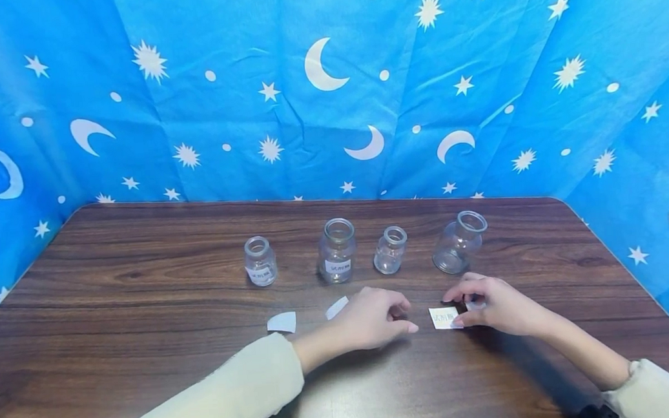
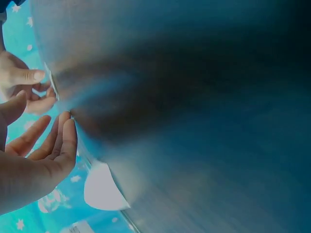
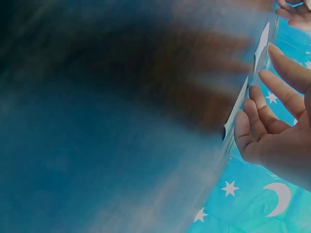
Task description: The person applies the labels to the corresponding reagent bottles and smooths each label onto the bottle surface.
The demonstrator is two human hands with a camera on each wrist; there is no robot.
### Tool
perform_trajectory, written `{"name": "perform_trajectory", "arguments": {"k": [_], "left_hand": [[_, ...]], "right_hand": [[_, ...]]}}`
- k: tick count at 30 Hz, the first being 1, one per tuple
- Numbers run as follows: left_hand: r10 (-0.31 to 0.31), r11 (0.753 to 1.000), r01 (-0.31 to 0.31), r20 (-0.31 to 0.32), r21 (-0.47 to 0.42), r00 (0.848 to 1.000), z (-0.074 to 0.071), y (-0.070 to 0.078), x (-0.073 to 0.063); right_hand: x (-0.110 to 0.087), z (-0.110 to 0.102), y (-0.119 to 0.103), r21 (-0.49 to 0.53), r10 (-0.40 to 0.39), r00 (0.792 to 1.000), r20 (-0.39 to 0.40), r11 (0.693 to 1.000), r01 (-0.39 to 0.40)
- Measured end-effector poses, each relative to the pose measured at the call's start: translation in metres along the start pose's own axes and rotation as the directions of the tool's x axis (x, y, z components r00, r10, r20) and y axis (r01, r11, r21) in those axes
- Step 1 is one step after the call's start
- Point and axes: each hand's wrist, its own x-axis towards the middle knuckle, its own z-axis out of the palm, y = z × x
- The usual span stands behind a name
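Observation:
My right hand (image 1: pixel 495 304) is low over the table at the right, its thumb and index finger spread at the edge of a white label (image 1: pixel 442 318) with dark lettering. The thumb tip touches that label; a second pale piece is partly covered by the fingers. In the right wrist view the fingers of the right hand (image 3: pixel 277 121) are loosely bent beside white slips (image 3: pixel 237 107). My left hand (image 1: pixel 371 320) hovers left of the label with relaxed fingers, holding nothing. Its forearm and hand partly cover a white slip (image 1: pixel 337 308); another curved slip (image 1: pixel 282 322) lies further left.
Behind the hands stand a small glass jar (image 1: pixel 260 263) and a larger jar (image 1: pixel 337 251), both bearing labels. To their right are a small plain jar (image 1: pixel 390 250) and a large plain jar (image 1: pixel 459 242). A blue star-and-moon cloth (image 1: pixel 264 39) hangs behind the brown wooden table (image 1: pixel 143 300).

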Motion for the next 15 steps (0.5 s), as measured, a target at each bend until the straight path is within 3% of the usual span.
{"name": "perform_trajectory", "arguments": {"k": [8, 15], "left_hand": [[0.045, 0.985, -0.054, 0.056, 0.164, 0.997, 0.006, 0.009, 0.018], [0.035, 0.959, -0.060, 0.096, 0.277, 0.995, 0.011, 0.014, 0.031]], "right_hand": [[0.001, 0.002, 0.002, -0.020, -0.022, 1.000, -0.005, 1.000, 0.022], [-0.001, 0.001, 0.003, -0.018, -0.018, 1.000, 0.001, 1.000, 0.018]]}}
